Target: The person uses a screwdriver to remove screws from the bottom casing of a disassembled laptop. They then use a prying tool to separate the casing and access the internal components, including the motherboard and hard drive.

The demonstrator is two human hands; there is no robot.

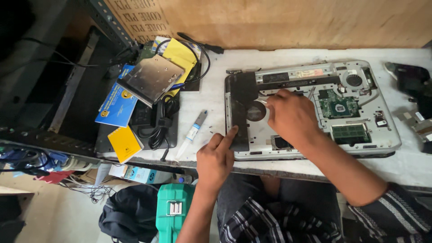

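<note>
Item: opened laptop chassis (310, 112), silver-grey, lying flat toward the right half of the white tabletop (211, 94), its front side along the near edge. Green circuit board (338, 107), fan (354, 80) and memory module (350, 133) exposed; a black sheet covers its left portion.

Right hand (291, 114): over the chassis middle, fingers bunched narrowly on a thin silvery tool or part at the round opening; what exactly the grip holds cannot be told.

Left hand (216, 157): at the near edge, forefinger stretched onto the chassis's front-left corner, other fingers curled, holding nothing.

Step in hand, as judged: working a small fixing inside while the chassis is steadied. The next move would call for a fine, steady pinch and continued bracing.

Nearby: white tube (192, 133) just left of the chassis; metal drive caddy (150, 78), yellow (125, 143) and blue packets (116, 104), black cable (161, 121) toward the left edge.
</note>
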